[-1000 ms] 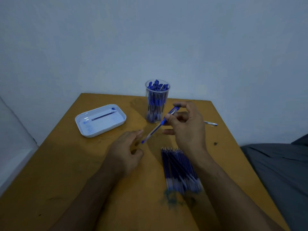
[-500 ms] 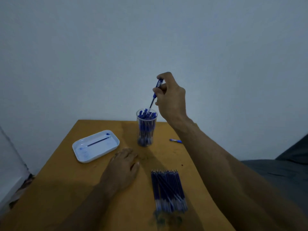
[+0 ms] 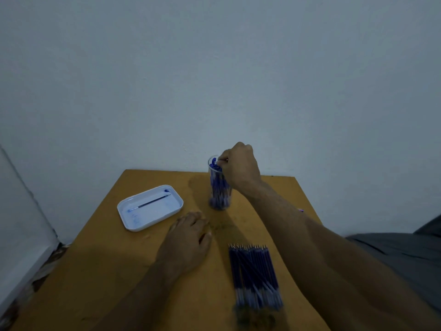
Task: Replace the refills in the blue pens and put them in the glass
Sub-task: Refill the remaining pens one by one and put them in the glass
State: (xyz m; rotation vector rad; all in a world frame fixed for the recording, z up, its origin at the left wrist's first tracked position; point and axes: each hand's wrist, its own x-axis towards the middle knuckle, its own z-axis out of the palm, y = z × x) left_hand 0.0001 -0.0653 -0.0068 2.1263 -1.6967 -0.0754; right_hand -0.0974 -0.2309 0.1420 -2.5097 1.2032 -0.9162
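Wooden table (image 3: 100, 271): my right hand (image 3: 241, 168) is curled at the glass (image 3: 219, 187), maybe pinching a pen; left hand (image 3: 188, 237) flat; refills (image 3: 255, 275) wait, lower centre.

Right hand (image 3: 241, 167) at glass (image 3: 219, 187) of pens, left hand (image 3: 188, 240) flat on table (image 3: 107, 271)

— What stands behind the table (image 3: 100, 271)?
— A plain pale wall (image 3: 214, 68), bare and dimly lit; the ochre wooden tabletop's far edge meets it.
— And at the left?
— A white slanted surface (image 3: 14, 211); beyond the right edge, grey fabric (image 3: 405, 254).
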